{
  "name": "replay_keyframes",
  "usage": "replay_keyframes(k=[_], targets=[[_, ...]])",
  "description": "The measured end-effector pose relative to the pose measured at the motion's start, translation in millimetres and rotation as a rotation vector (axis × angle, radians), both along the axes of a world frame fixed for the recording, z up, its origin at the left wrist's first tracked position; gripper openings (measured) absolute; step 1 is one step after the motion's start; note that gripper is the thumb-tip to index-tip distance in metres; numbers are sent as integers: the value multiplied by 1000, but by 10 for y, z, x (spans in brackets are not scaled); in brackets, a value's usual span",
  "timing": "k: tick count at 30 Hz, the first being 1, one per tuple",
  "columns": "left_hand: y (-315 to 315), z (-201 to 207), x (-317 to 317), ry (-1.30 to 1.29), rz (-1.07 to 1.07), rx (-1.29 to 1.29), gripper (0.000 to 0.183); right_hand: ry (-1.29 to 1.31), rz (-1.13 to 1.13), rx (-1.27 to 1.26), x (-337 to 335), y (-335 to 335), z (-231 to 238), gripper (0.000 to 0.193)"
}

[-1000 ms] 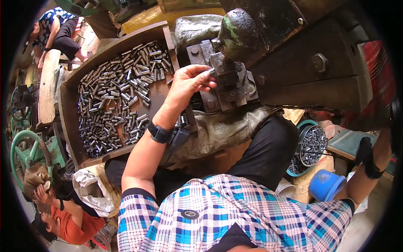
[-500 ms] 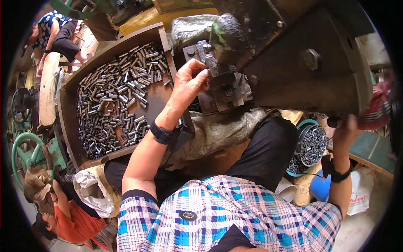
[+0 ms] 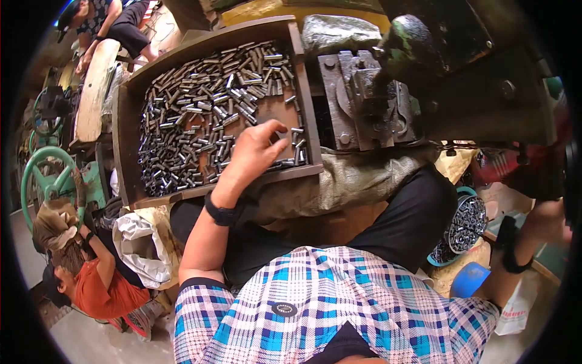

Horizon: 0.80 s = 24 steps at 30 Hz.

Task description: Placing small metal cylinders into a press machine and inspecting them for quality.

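My left hand [image 3: 259, 147] is over the right part of a wooden tray [image 3: 212, 193] filled with small metal tubes [image 3: 200, 109]. Its thumb and forefinger are curved with a gap between them, and nothing shows in that gap. To the right of the tray, a dark, greasy metal fixture [image 3: 370, 97] with bolted blocks sits under the body of a heavy machine [image 3: 485, 109]. My right hand [image 3: 548, 221] is at the far right, beside the machine, smeared by motion; its fingers cannot be made out.
A basin [image 3: 465, 224] of small metal pieces stands to the right of my knee. Sacking [image 3: 364, 179] hangs below the fixture. At the left, a person in orange [image 3: 109, 285] sits by a green handwheel [image 3: 45, 176]; another person [image 3: 115, 27] works at the far left.
My left hand has left the fixture and moved left over the tray, its fingers parting. My right hand has moved outward and lower. The whole view has shifted.
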State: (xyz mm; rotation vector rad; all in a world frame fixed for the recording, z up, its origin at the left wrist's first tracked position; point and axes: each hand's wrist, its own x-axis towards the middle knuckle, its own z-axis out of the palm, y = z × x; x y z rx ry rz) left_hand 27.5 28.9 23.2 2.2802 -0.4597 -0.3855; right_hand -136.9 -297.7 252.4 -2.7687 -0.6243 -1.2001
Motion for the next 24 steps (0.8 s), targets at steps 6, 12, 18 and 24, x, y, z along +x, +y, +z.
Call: replay_keyframes(k=[6, 12, 18, 24], targets=[[-166, -89, -85, -146, -216, 302, 33, 285, 240, 83, 545, 744, -745, 21], [-155, -167, -69, -182, -195, 332, 29, 366, 338, 5, 1483, 1270, -1881, 17], [63, -192, -50, -284, -181, 421, 21, 373, 276, -237, 2038, 1593, -2292, 13], [118, -158, -78, -316, -127, 465, 20, 490, 237, -337, 2341, 1848, -2455, 10]])
